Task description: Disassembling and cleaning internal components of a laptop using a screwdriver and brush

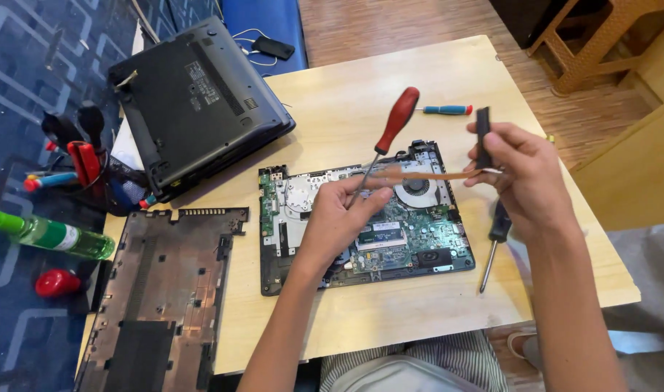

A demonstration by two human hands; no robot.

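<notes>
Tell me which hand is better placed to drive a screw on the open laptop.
Left, probably. The left hand already holds the red screwdriver over the laptop board; the right hand is busy pinching a flat ribbon cable and a black strip.

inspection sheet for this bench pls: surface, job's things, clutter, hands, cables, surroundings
Surface: light wooden table, partly bare.
Job's things: opened laptop, boards and fan exposed; red-handled screwdriver; flat ribbon strip.
Clutter: closed laptop, removed bottom cover, small blue screwdriver, dark screwdriver, green bottle.
Hands: left hand grips red-handled screwdriver; right hand holds ribbon strip and a black part.
Cables: white cable.
Surroundings: blue patterned mat, wood floor.
</notes>
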